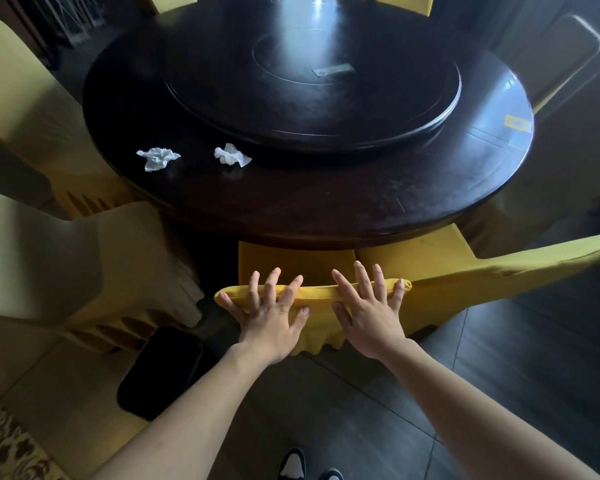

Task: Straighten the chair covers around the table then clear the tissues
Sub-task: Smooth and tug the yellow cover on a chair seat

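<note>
- Chairs in yellow covers ring the dark round table [326,216]; seven show at least in part: two at the left, one pushed under the near edge, one just to its right, one at the far right, two cut off at the top.
- Far-left chair cover [25,98], pale yellow, stands at the table's left side; the second left chair cover [66,265] sits nearer the camera, its pleated skirt hanging down.
- One black bin [160,372] stands on the floor between that second chair and the near chair.
- Two crumpled white tissues lie on the table's left near part, apart from each other: the left tissue [158,158] and the right tissue [231,155], the latter just beside the raised turntable [312,98].
- The left hand [271,317] lies flat with fingers spread on the top edge of the near chair cover [312,327], gripping nothing.
- The right hand [369,313] lies the same way just beside it, fingers straight and fanned over the same top edge; the two hands are apart.
- The neighbouring chair cover [465,271] touches the near one at the right.
- Two shoe tips [293,464] show at the bottom on the dark tiled floor [482,358].
</note>
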